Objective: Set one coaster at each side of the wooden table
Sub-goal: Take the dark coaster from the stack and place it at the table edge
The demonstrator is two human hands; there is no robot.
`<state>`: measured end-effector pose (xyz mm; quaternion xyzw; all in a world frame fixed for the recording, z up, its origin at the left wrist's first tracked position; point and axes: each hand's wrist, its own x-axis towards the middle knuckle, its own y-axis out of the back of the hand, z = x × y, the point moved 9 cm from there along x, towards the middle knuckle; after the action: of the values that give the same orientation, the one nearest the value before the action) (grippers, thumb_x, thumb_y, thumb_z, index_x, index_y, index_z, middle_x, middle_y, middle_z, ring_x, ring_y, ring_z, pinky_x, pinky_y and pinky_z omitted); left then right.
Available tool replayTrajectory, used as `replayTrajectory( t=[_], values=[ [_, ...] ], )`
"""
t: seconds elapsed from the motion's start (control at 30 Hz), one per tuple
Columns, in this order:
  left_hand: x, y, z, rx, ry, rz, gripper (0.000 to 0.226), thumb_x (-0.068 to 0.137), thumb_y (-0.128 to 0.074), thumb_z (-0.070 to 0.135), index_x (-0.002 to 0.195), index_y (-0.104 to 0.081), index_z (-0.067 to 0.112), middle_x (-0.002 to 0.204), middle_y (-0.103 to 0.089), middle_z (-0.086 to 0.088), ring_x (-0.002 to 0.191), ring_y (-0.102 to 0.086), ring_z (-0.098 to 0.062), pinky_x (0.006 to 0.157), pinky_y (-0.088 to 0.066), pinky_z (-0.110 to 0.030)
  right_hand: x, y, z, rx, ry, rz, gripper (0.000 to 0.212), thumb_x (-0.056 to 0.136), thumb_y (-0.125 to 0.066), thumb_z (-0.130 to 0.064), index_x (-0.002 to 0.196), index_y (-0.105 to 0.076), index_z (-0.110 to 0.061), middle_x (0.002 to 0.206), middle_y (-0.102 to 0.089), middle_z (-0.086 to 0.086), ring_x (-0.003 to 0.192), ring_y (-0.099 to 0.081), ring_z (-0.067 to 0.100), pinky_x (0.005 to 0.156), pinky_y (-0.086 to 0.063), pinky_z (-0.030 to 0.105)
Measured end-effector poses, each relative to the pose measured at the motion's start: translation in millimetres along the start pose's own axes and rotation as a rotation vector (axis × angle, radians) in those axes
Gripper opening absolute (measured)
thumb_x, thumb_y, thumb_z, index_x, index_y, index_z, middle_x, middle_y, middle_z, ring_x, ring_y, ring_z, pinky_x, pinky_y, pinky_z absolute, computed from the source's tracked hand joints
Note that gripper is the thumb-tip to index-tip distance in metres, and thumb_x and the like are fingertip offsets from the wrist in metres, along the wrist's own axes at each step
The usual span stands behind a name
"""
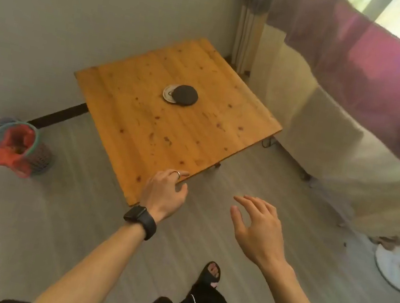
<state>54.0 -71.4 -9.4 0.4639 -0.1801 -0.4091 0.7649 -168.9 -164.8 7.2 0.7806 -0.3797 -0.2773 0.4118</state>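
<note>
A square wooden table (145, 126) stands low on the floor in the middle of the head view. Near its centre lies a small pile of round coasters: a dark one (185, 95) on top, overlapping a pale one (169, 92) beneath. My left hand (164, 193), with a ring and a black wristwatch, rests its fingers on the table's near edge. Off the table over the floor, my right hand (255, 226) hovers with fingers spread and nothing in it. Both hands are well short of the coasters.
A mesh waste bin (17, 147) with a red bag stands on the floor to the left. A bed (351, 155) with a cream skirt and purple cover runs along the right. A white fan base (399, 269) sits at the right. My sandalled foot (211, 275) is below.
</note>
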Motion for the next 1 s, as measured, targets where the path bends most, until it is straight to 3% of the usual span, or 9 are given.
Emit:
replayTrajectory(
  t=[0.47,0.8,1.0],
  values=[
    [207,-42,-2,0.104,0.096,0.003,0.039,0.091,-0.051,0.034,0.129,-0.058,0.033,0.136,-0.055,0.009,0.125,-0.047,-0.015,0.102,-0.04,-0.037,254,-29,-9,-0.148,0.164,-0.147,0.041,0.098,-0.045,-0.054,0.134,-0.058,-0.04,0.139,-0.059,-0.012,0.135,-0.042,0.018,0.108,-0.038,0.039],
    [360,-75,-42,0.1,0.205,-0.113,0.04,0.092,-0.049,0.037,0.132,-0.055,0.035,0.138,-0.051,0.012,0.128,-0.043,-0.014,0.106,-0.037,-0.036,422,-78,-23,-0.231,0.139,-0.266,0.043,0.099,-0.04,-0.056,0.135,-0.057,-0.04,0.142,-0.057,-0.01,0.135,-0.042,0.019,0.108,-0.037,0.039],
    [440,-107,-89,0.161,0.243,-0.141,0.044,0.091,-0.051,0.037,0.135,-0.05,0.033,0.146,-0.044,0.004,0.135,-0.037,-0.018,0.108,-0.035,-0.039,513,-140,-9,-0.23,0.106,-0.328,0.046,0.1,-0.037,-0.056,0.14,-0.052,-0.04,0.147,-0.053,-0.007,0.138,-0.04,0.024,0.109,-0.037,0.042]
  ],
)
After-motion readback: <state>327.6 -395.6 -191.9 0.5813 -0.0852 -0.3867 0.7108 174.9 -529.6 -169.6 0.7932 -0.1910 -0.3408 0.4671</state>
